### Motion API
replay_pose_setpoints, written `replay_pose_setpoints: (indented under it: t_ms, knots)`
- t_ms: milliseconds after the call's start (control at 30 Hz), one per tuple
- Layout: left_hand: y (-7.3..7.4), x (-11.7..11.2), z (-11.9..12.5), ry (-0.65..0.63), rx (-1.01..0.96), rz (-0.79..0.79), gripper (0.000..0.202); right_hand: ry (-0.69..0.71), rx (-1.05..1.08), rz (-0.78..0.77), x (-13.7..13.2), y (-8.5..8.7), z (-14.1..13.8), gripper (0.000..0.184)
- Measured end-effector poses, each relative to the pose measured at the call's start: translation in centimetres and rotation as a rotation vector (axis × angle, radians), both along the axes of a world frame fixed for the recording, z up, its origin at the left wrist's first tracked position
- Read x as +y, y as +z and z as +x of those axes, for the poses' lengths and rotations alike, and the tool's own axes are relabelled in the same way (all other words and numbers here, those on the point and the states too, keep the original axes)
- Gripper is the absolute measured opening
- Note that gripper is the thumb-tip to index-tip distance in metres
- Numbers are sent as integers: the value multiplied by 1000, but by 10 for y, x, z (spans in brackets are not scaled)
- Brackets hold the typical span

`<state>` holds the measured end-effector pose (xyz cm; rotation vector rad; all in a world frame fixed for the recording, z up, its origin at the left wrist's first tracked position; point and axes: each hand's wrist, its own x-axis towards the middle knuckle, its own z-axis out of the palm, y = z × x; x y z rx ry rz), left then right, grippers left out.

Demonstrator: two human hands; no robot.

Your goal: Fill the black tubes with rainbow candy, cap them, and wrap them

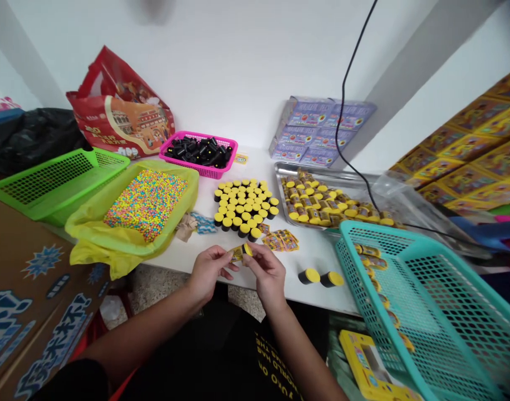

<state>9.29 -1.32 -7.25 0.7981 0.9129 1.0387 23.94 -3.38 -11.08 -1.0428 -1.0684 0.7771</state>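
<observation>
My left hand [209, 271] and my right hand [267, 273] meet above the white table's front edge, pinching a small yellow-capped tube [241, 252] with a printed paper label. The fingers hide much of it. Just beyond my right hand lies a small heap of printed labels [280, 240]. Packed upright past them stand many black tubes with yellow caps [242, 203]. Two more capped tubes [319, 277] stand apart, to the right of my right hand. A metal tray [322, 181] holds many labelled tubes.
A teal plastic basket [405, 301] with labelled tubes overhangs the right. Behind the hands are a yellow-lined tray of coloured beads [146, 205], a green basket [58, 181], and a pink basket of black tubes [199, 155]. A cardboard box [25, 289] stands left.
</observation>
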Motion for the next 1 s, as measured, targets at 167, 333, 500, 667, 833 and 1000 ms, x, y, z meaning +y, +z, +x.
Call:
replay_pose_setpoints:
  t_ms: [167, 333, 500, 667, 833, 1000]
  knots:
    - [5, -4, -2, -63, 64, 74, 36, -39, 196, -18, 3, -3, -1, 24]
    - [13, -2, -5, 24, 31, 42, 38, -17, 273, -22, 3, 3, -4, 23]
    - [15, 4, -2, -73, 18, 89, 35, 68, 219, -36, 0, 8, -9, 21]
    - [8, 3, 4, -54, 5, 139, 30, 33, 339, -49, 1, 11, -12, 14]
    - [5, 0, 8, -32, 22, 183, 29, -63, 356, -59, 2, 11, -12, 15]
    - [5, 0, 8, -13, -17, 182, 37, -29, 283, -31, 1, 14, -10, 13]
